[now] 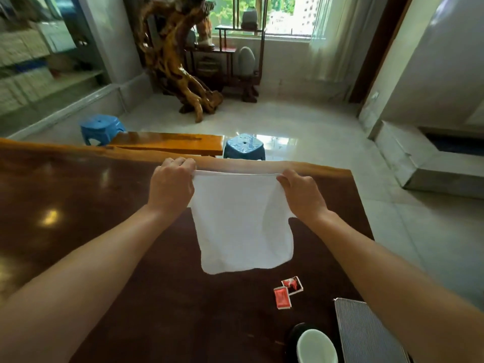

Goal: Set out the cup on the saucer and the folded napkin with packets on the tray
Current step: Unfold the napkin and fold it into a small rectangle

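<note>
A white napkin (pixel 242 221) hangs unfolded in the air above the dark wooden table (pixel 91 205). My left hand (pixel 171 184) pinches its top left corner and my right hand (pixel 301 192) pinches its top right corner. Two red packets (pixel 286 292) lie on the table below the napkin. A pale cup (pixel 315 347) stands on a dark saucer (pixel 292 336) at the near edge. Right of the cup lies a ribbed grey tray (pixel 364 334), partly hidden by my right forearm.
The table's far edge runs just beyond my hands. Behind it stand an orange wooden bench (pixel 167 144) and two blue stools (pixel 100 128). A carved root sculpture (pixel 178 61) and a shelf stand near the window. A tiled floor lies to the right of the table.
</note>
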A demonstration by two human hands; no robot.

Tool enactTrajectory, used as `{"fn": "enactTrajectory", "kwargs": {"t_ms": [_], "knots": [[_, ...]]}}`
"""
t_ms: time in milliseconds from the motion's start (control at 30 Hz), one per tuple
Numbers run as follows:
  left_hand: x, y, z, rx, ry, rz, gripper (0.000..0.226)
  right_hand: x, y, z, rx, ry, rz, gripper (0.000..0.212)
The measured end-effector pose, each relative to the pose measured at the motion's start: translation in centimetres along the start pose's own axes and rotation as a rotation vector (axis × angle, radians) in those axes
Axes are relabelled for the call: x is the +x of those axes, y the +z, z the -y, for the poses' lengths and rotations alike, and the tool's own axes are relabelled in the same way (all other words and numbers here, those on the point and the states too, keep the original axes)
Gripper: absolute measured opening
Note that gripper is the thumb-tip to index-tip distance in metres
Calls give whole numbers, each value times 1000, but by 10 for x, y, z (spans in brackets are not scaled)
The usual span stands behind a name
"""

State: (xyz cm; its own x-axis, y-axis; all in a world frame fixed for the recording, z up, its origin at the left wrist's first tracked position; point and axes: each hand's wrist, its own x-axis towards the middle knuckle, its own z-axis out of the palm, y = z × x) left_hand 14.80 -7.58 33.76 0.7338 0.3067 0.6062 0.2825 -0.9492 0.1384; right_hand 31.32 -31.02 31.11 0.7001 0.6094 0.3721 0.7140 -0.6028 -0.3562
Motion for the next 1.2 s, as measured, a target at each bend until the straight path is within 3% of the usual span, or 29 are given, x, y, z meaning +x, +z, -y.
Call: {"fn": "enactTrajectory", "kwargs": {"t_ms": [100,300,567,700,800,933,1200], "knots": [[-1,1,15,45,-5,50,11,14,-14,-12,-133,-55,76,30],[2,18,45,51,-167,85,13,34,-17,-43,-85,-54,150,18],[39,23,70,-72,-155,-37,14,60,-18,-50,-128,32,-104,29],[52,11,80,-33,-152,-139,18,61,-28,-50,-91,30,-152,27],[37,5,82,1,-167,-128,17,45,-26,-50,-103,28,-138,24],[-9,7,87,67,-234,-27,16,6,-6,-55,-71,33,-4,21],[-145,37,87,56,-423,377,17,-102,61,-63,-94,187,399,28]]}}
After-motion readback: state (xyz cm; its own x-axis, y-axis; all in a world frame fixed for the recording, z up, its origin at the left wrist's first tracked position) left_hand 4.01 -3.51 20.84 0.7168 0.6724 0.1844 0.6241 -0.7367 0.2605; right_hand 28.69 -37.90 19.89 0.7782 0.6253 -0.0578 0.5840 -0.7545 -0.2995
